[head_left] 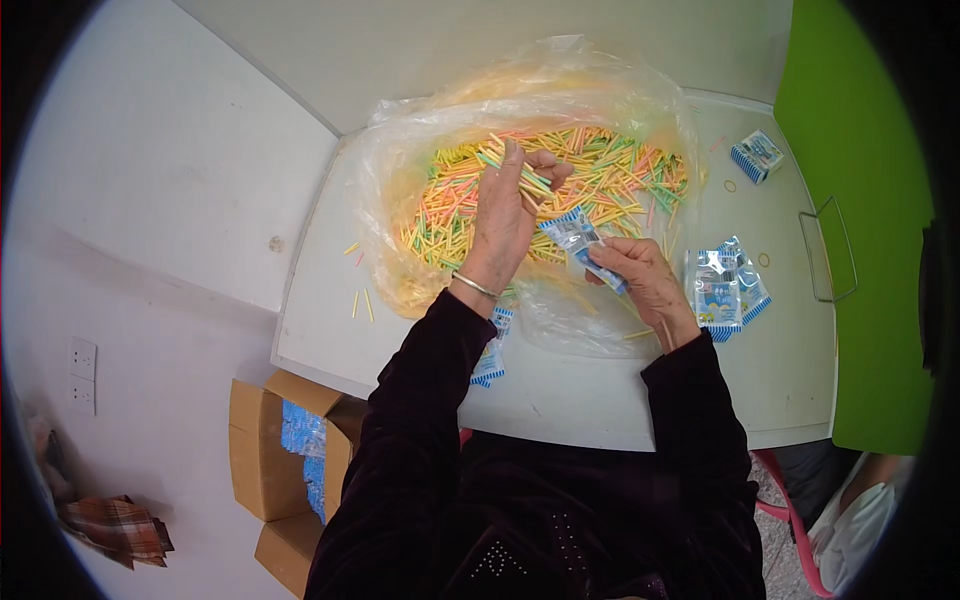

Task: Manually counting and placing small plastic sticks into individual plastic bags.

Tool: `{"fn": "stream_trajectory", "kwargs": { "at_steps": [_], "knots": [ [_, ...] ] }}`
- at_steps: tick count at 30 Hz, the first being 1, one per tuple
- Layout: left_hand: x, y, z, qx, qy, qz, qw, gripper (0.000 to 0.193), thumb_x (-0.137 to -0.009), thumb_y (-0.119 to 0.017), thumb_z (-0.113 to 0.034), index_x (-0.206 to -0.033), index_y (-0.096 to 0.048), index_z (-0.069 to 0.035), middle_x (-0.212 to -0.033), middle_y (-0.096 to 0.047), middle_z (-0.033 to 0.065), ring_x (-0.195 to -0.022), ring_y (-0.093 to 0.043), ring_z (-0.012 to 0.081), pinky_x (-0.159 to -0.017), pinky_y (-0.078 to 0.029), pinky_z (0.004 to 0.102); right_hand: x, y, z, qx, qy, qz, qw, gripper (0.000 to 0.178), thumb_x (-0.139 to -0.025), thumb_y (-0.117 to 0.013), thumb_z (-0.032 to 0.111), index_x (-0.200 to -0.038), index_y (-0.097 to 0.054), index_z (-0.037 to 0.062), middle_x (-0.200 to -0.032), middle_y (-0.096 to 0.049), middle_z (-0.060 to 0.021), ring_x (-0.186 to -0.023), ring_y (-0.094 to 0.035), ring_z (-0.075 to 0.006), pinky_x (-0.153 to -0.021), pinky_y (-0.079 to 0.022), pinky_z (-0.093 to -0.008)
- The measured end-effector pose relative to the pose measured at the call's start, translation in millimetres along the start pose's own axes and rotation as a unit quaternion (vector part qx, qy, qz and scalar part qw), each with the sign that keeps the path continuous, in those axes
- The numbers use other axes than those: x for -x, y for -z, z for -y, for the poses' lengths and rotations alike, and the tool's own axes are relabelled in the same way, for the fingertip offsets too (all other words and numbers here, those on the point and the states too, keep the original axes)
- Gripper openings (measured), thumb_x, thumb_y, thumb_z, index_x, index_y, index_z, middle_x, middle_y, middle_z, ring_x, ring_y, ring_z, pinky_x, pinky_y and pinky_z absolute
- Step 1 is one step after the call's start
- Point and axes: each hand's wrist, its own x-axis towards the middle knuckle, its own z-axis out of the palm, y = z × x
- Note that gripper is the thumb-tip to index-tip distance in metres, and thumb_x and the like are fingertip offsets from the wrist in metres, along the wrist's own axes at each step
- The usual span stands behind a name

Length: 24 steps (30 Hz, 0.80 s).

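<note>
In the head view, the front edge of the table (770, 395) passes under both forearms; its surface runs right to a green panel (870, 200). The left hand (500, 215), fingers curled, grips a bundle of sticks (532, 182) above an open plastic bag (590, 325) full of sticks. The right hand (645, 280) pinches one blue-and-white packet (572, 236) just beside it. A cardboard box (257, 450) stands off the left front corner. Two rubber bands (764, 260) and four loose sticks (368, 305) flank the bag; packets by the left sleeve (420, 360) are partly hidden.
</note>
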Motion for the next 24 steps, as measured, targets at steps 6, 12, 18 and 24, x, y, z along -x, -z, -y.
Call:
{"fn": "stream_trajectory", "kwargs": {
  "at_steps": [6, 12, 18, 24],
  "knots": [
    [19.6, -10.3, -2.3, -0.115, -0.01, 0.063, 0.991, 0.046, -0.097, -0.042, -0.04, -0.089, -0.058, 0.002, -0.083, -0.064, 0.0115, -0.082, -0.064, 0.0184, -0.076, -0.049, 0.0288, 2.1, -3.4, 2.7, 0.013, 0.008, 0.042, 0.999, 0.023, -0.086, -0.063, 0.021, -0.081, -0.066, -0.0009, -0.075, -0.062, -0.0038, -0.072, -0.054, -0.0108, -0.072, -0.04, -0.0251],
    [22.6, -10.2, -4.5, -0.167, -0.089, 0.066, 0.98, 0.044, -0.098, -0.041, -0.038, -0.09, -0.057, 0.002, -0.085, -0.062, 0.0086, -0.089, -0.065, 0.0213, -0.08, -0.051, 0.0317, 2.2, 1.4, 1.6, 0.016, -0.012, 0.071, 0.997, 0.025, -0.084, -0.066, 0.023, -0.087, -0.069, -0.0016, -0.079, -0.063, -0.0035, -0.075, -0.057, -0.0086, -0.072, -0.041, -0.0221],
    [37.6, -13.6, 2.8, -0.203, -0.092, 0.093, 0.97, 0.048, -0.099, -0.038, -0.04, -0.092, -0.058, 0.003, -0.09, -0.065, 0.0119, -0.09, -0.061, 0.0172, -0.083, -0.046, 0.0304, 2.4, 5.2, 3.4, 0.006, 0.002, 0.087, 0.996, 0.024, -0.086, -0.064, 0.022, -0.089, -0.069, -0.0013, -0.081, -0.065, -0.0057, -0.074, -0.058, -0.0102, -0.074, -0.042, -0.0236],
    [41.2, -7.9, 1.6, -0.186, -0.031, 0.103, 0.977, 0.047, -0.098, -0.04, -0.038, -0.102, -0.06, 0.005, -0.097, -0.064, 0.0118, -0.093, -0.061, 0.0165, -0.085, -0.047, 0.0303, 1.5, 6.3, -1.3, 0.028, 0.041, 0.075, 0.996, 0.023, -0.086, -0.064, 0.019, -0.096, -0.068, -0.0019, -0.083, -0.064, -0.0022, -0.078, -0.056, -0.0076, -0.072, -0.042, -0.022]
  ]
}}
